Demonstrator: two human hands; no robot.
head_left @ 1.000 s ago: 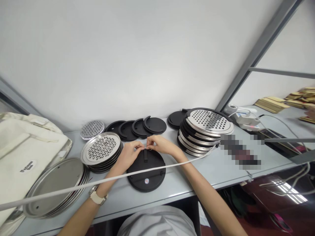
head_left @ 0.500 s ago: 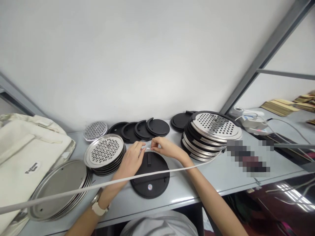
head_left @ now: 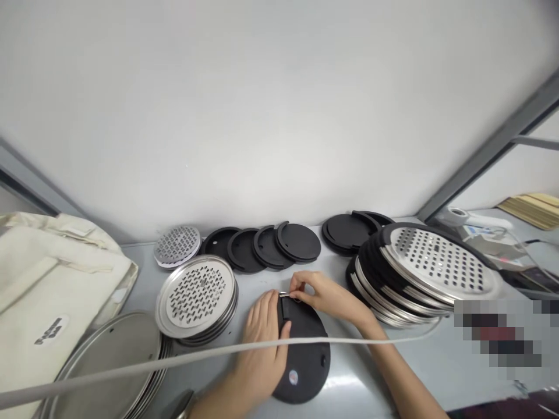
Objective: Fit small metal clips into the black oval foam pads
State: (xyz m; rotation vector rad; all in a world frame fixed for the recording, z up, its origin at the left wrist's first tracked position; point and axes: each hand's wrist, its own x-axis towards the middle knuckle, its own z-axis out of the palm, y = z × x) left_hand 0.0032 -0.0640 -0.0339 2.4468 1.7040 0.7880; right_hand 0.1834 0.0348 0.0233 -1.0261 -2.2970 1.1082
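A black round disc (head_left: 304, 352) with a raised rectangular strip and a small round sticker lies in front of me on the table. My left hand (head_left: 264, 340) rests flat over its left side, fingers stretched out toward the far edge and the thumb toward the strip. At that far edge, the thumb and fingertips of my right hand (head_left: 315, 294) are pinched on a small shiny metal piece (head_left: 283, 294). Its exact shape is too small to make out. Part of the disc is hidden under my left hand.
Grater plates (head_left: 201, 294) are stacked left of the disc, with plain metal discs (head_left: 109, 361) nearer me. Black discs (head_left: 299, 241) line the wall. A taller grater stack (head_left: 441, 262) stands right. A white cable (head_left: 209, 353) crosses the view. A cream bag (head_left: 87, 279) lies far left.
My left hand has gone from the disc's far edge to lying flat on its left side. My right hand remains pinched at the far edge. The camera view has shifted.
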